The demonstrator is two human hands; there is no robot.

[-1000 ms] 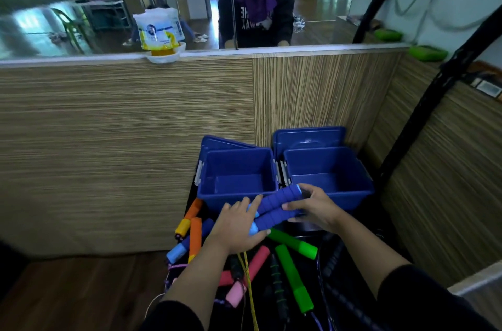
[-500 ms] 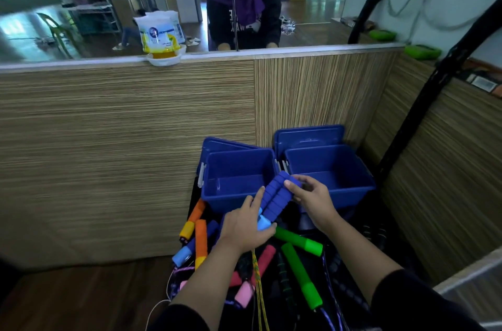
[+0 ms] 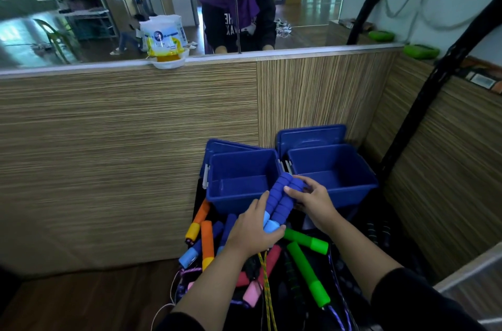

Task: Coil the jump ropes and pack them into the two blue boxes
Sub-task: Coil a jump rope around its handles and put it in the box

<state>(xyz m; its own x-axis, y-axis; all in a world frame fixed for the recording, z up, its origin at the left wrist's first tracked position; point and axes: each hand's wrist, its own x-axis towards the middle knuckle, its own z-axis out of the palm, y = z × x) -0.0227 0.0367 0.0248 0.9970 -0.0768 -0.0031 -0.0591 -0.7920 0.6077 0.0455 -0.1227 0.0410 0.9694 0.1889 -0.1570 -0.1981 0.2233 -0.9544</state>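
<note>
Two open blue boxes stand side by side against the wooden wall, the left box (image 3: 217, 195) and the right box (image 3: 364, 181), both with nothing inside. Between them I hold a pair of blue foam jump-rope handles (image 3: 281, 201) upright, side by side. My left hand (image 3: 252, 230) grips their light-blue lower ends. My right hand (image 3: 312, 199) pinches their upper part with the fingertips. A yellow rope (image 3: 264, 276) hangs down from under my left hand.
More jump ropes lie in a heap below the boxes: orange handles (image 3: 207, 243), green handles (image 3: 307, 268), pink handles (image 3: 254, 292), a blue one (image 3: 190, 254). Box lids (image 3: 312, 135) lean behind. A mirror runs above the wall; a black pole (image 3: 423, 102) leans at right.
The blue handles have swung from lying across to standing nearly upright between the boxes. Both hands stayed on them, my right hand moving up to their top.
</note>
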